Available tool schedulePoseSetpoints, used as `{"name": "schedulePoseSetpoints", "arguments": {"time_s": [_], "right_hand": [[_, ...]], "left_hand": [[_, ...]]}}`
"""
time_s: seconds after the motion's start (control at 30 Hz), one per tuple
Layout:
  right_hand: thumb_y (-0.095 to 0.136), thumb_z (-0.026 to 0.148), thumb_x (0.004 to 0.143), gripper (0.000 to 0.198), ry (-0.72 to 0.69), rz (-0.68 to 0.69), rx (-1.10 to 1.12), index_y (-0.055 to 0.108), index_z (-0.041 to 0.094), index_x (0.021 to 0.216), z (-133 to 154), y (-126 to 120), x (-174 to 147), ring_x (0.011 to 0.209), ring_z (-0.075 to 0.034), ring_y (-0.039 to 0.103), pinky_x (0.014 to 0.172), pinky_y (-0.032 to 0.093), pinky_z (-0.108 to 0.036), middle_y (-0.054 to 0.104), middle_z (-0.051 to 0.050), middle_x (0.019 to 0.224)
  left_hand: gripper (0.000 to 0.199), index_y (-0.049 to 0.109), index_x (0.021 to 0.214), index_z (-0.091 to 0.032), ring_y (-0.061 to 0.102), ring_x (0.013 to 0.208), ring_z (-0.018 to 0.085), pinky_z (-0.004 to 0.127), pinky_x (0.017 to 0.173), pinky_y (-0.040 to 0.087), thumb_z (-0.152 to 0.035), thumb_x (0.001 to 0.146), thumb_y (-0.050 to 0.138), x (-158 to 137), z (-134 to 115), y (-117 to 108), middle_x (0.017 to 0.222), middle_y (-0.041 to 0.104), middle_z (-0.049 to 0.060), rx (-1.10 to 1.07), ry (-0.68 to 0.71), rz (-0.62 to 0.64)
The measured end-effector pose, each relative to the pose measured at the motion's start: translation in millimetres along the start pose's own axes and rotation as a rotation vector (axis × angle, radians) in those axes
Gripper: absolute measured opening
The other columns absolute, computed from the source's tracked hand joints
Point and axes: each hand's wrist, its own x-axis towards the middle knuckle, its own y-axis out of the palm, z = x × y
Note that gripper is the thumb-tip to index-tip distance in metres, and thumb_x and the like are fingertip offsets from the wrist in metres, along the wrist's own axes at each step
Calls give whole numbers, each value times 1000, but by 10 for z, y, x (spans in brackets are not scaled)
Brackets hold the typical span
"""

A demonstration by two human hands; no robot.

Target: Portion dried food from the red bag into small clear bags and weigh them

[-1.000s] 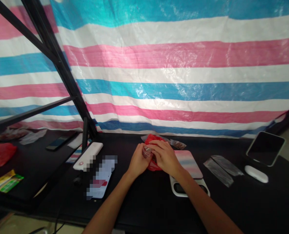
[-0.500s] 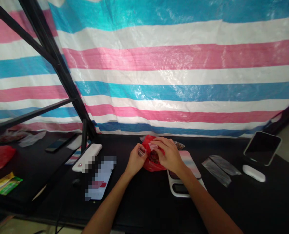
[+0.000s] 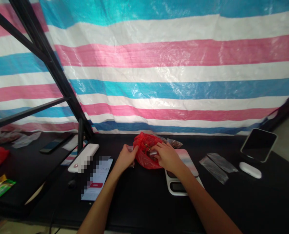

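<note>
At the middle of the table a red plastic bag stands with its mouth open, and small brownish pieces show inside. My left hand is closed on a small clear plastic bag at the red bag's left side; most of it is hidden by the fingers. Inside the red bag's mouth, my right hand grips a small silvery scoop-like piece, its full shape hidden. Under my right wrist lies a kitchen scale with a pinkish top and a white frame.
A filled clear bag lies behind the scale. Flat clear bags, a white case and a tilted dark-screened device are on the right. On the left are a phone, a white power bank and a black metal frame.
My left hand has moved left with the small clear bag, away from the red bag's mouth. My right hand has lowered into the red bag, whose opening now shows wider.
</note>
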Motion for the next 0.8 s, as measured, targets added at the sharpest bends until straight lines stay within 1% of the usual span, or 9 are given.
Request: {"name": "schedulePoseSetpoints", "arguments": {"time_s": [0.03, 0.1, 0.2, 0.3, 0.4, 0.5, 0.6, 0.7, 0.8], "right_hand": [[62, 6, 82, 29, 1, 16, 2, 69, 20, 107, 4, 1, 0, 112, -24, 62, 99, 38, -40, 70, -9, 115], [60, 2, 80, 33, -12, 45, 11, 68, 21, 107, 12, 5, 0, 109, -23, 63, 97, 39, -38, 69, -7, 114], [58, -1, 75, 36, -27, 47, 26, 67, 20, 103, 22, 10, -4, 107, -22, 64, 98, 40, -38, 70, -6, 113], [59, 1, 75, 33, -36, 27, 57, 67, 20, 101, 35, 7, -10, 107, -22, 64, 100, 40, -37, 70, -6, 110], [59, 6, 79, 29, -4, 3, 41, 67, 19, 104, 58, 9, -11, 108, -24, 64, 98, 42, -36, 71, -9, 110], [62, 15, 85, 26, 67, -14, 5, 66, 20, 111, 86, 15, -10, 107, -26, 66, 90, 46, -34, 70, -11, 115], [61, 19, 89, 26, 127, 8, -40, 65, 20, 114, 106, 8, -15, 99, -25, 69, 78, 48, -32, 68, -12, 119], [57, 12, 87, 31, 121, 32, -87, 64, 20, 116, 115, -6, -27, 93, -25, 71, 72, 48, -32, 67, -12, 123], [56, 4, 81, 40, 71, 45, -88, 64, 23, 115, 118, 0, -35, 93, -24, 72, 72, 47, -31, 68, -8, 122]], "left_hand": [[38, 45, 82, -24, 51, 39, 16, 24, 43, 32, -40, 72, 78, -19, -5, 25, 49, 54, -7, -18, -12, 46], [42, 46, 86, -23, 54, 42, 14, 22, 44, 38, -29, 64, 81, -58, -17, 86, 54, 58, -8, -83, -9, 119], [44, 43, 88, -22, 55, 46, 11, 20, 46, 42, -10, 59, 73, -85, -36, 153, 60, 58, -10, -196, 30, 151], [41, 40, 88, -23, 51, 47, 9, 18, 46, 39, -6, 59, 62, -56, -60, 150, 59, 52, -12, -235, 63, 99], [39, 39, 88, -24, 52, 52, 8, 17, 50, 40, -5, 59, 57, -13, -89, 107, 67, 53, -10, -267, 122, 20], [38, 40, 89, -23, 53, 58, 7, 17, 54, 40, -4, 60, 55, 5, -114, 77, 74, 54, -8, -268, 174, -68], [35, 40, 89, -24, 52, 60, 8, 18, 55, 40, -4, 62, 53, 7, -121, 74, 75, 51, -8, -247, 197, -147], [33, 40, 89, -24, 53, 61, 8, 19, 59, 42, -5, 66, 54, 8, -102, 86, 74, 50, -8, -209, 187, -176], [33, 42, 89, -23, 55, 60, 10, 22, 58, 43, -9, 68, 62, 4, -65, 104, 70, 53, -8, -155, 118, -121]]}}
